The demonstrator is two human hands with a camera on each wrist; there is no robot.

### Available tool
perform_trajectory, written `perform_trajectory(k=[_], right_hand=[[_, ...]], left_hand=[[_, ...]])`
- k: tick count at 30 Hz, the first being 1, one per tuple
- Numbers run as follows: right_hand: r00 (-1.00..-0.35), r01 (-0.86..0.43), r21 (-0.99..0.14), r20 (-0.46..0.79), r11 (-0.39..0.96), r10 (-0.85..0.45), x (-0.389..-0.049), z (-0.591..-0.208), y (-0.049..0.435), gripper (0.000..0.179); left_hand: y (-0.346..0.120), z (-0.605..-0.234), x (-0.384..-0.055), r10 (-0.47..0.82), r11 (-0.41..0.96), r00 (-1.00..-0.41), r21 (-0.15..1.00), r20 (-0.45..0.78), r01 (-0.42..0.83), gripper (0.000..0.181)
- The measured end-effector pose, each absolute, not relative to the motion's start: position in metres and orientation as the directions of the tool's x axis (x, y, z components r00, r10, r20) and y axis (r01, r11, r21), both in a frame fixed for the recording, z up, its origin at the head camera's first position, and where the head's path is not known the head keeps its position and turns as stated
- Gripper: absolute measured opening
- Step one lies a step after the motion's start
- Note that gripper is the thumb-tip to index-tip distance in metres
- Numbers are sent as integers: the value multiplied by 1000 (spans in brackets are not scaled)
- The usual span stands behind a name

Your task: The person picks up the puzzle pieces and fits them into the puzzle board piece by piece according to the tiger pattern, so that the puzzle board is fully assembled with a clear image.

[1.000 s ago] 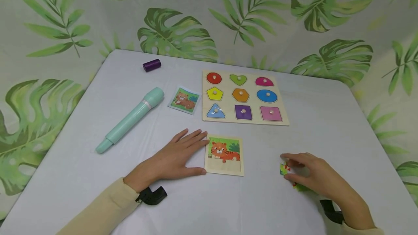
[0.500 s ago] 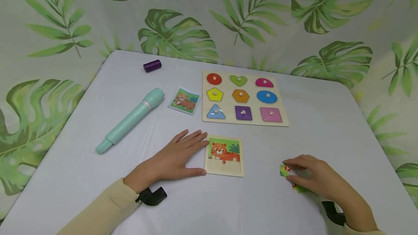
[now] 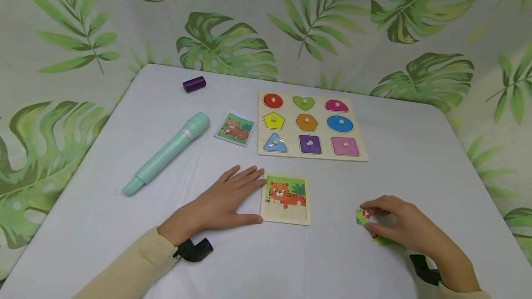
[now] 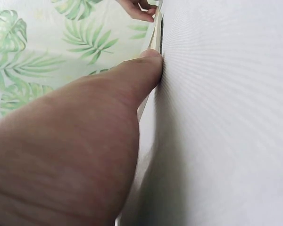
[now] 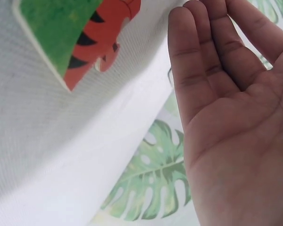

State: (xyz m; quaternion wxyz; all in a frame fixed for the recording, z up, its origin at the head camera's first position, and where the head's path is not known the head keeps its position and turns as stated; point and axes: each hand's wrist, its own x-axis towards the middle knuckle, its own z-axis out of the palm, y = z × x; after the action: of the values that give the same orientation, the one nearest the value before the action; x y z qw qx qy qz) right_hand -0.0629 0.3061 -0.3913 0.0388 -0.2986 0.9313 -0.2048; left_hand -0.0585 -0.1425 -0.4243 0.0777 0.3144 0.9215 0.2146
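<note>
A small wooden tray puzzle (image 3: 287,218) lies in front of me, its upper part filled with tiger pieces and its lower strip bare. My left hand (image 3: 220,200) lies flat with fingers spread, the fingertips and thumb touching the tray's left edge. To the right, my right hand (image 3: 399,220) pinches a small green and red puzzle piece (image 3: 360,217) between thumb and index finger, low over the table. Another puzzle piece (image 3: 383,241) lies partly hidden under that hand. The right wrist view shows a green piece with orange, black-striped tiger body (image 5: 80,52) beside the fingers.
A shape board (image 3: 291,151) with knobbed pieces lies at the back centre. Left of it sits a tiger picture card (image 3: 235,128). A mint-green microphone-shaped stick (image 3: 166,153) and a purple cylinder (image 3: 194,84) are on the left. Leaf-patterned cloth hangs behind.
The right index finger has drawn in toward the thumb, onto the green and red piece. My left hand and the tray have stayed in place.
</note>
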Motion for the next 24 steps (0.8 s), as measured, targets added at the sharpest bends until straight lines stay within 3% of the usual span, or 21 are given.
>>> perform_trajectory(k=[24], right_hand=[[-838,-510,-377,14,773,-546,-66,-386,301,41]], left_hand=[[-142,-423,-58,611,712,-792,442,-7,545,90]])
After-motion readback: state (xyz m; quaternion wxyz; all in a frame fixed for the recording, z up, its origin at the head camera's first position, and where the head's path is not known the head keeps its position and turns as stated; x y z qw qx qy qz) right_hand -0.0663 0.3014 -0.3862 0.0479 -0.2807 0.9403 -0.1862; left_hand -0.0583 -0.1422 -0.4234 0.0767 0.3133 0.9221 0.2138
